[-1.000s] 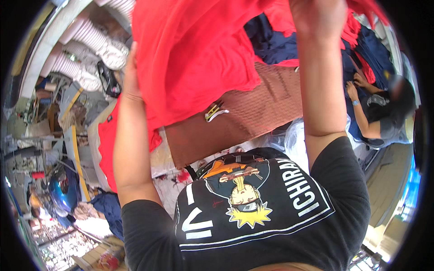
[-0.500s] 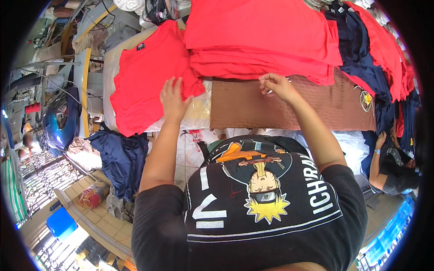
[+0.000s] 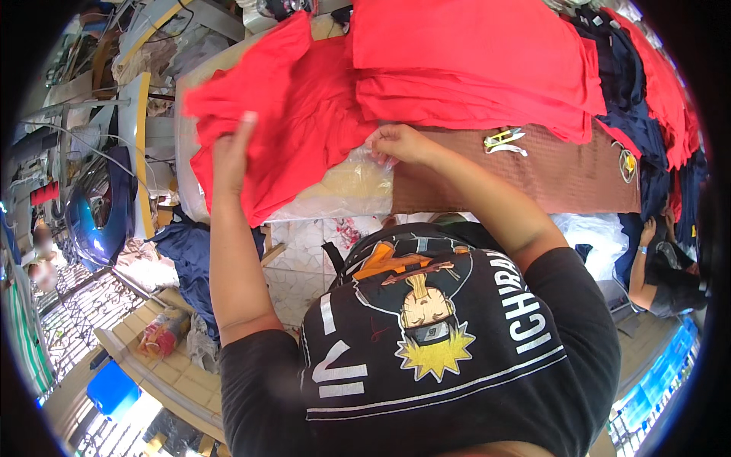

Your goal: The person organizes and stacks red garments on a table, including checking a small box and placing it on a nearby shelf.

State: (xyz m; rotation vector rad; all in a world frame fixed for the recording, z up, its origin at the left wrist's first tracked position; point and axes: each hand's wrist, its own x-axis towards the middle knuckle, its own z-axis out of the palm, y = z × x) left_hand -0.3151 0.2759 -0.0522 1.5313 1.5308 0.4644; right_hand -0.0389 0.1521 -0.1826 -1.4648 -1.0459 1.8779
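A red T-shirt (image 3: 304, 114) lies spread on the plastic-covered left part of the table, its upper left part lifted, folded over and blurred. My left hand (image 3: 234, 152) grips it at the left, thumb on top and fingers hidden in the cloth. At the shirt's right edge my right hand (image 3: 396, 145) is closed, its fingertips pinching the cloth. A pair of yellow-handled thread snips (image 3: 504, 140) rests on the brown board (image 3: 563, 171), away from both hands.
A tall stack of red garments (image 3: 472, 68) stands beside the shirt. Dark blue garments (image 3: 617, 68) hang at the right, near a looped cord (image 3: 627, 164). Dark blue cloth (image 3: 186, 259) hangs below the table's left end. At far right a co-worker's arm (image 3: 641, 266) shows.
My left hand has moved left and lifted part of the shirt, which was lying flat. My right hand has moved left from the brown board to the shirt's edge; the snips now lie uncovered.
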